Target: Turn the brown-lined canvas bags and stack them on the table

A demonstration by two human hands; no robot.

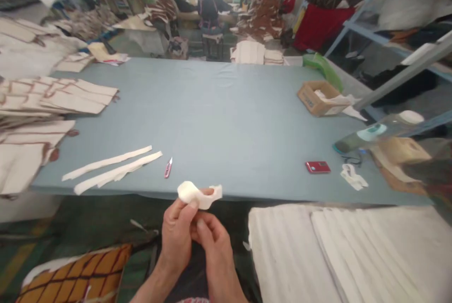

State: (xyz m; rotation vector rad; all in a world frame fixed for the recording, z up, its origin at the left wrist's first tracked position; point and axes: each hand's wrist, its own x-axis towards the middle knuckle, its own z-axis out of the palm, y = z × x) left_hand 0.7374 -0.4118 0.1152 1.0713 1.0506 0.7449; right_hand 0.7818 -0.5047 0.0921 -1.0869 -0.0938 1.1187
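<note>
A white fabric strip (203, 199), curled into a loop, is held at the table's front edge. My left hand (177, 232) pinches it between thumb and fingers, and a fingertip shows inside the curl. Just below and touching, my right hand (216, 242) has its thumb and fingers closed together; what lies between them is hidden. Pink-handled thread snips (168, 168) lie on the table, a little beyond and left of my hands. Farther left, several flat white strips (118, 171) rest side by side at a slant.
Stacked cream pieces with brown edging (77, 93) cover the left of the blue-grey table (219, 115). On the right are a red phone-like object (318, 167), a plastic bottle (370, 134) and a cardboard box (314, 98). Folded white cloth (339, 251) sits at front right.
</note>
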